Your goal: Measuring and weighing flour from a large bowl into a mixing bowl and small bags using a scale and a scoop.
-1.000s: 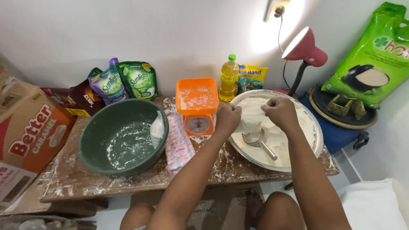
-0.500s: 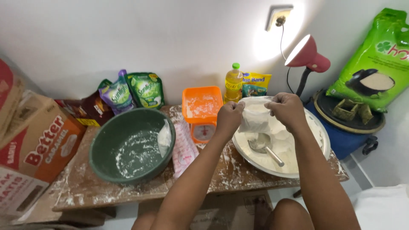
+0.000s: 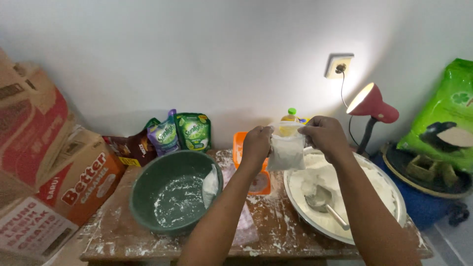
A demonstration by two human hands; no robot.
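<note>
My left hand [image 3: 257, 143] and my right hand [image 3: 323, 137] each pinch a top corner of a small clear plastic bag [image 3: 286, 150] part-filled with white flour. The bag hangs in the air above the gap between an orange kitchen scale [image 3: 256, 180] and a wide metal tray [image 3: 394, 197] heaped with flour. A metal scoop [image 3: 322, 202] lies in that flour. A green bowl [image 3: 148, 197] dusted with flour stands to the left with a filled bag [image 3: 210, 184] resting on its right side.
A wooden table [image 3: 113, 236] dusted with flour carries everything. Detergent pouches [image 3: 180, 132] and a dark packet stand at the back wall, cardboard boxes [image 3: 54, 172] at the left. A red desk lamp [image 3: 372, 106], a yellow oil bottle [image 3: 290, 117] and a green sack [image 3: 451, 118] are at the right.
Both hands have lifted the small bag up from the flour tray and toward the scale. The view has tilted up, showing more wall.
</note>
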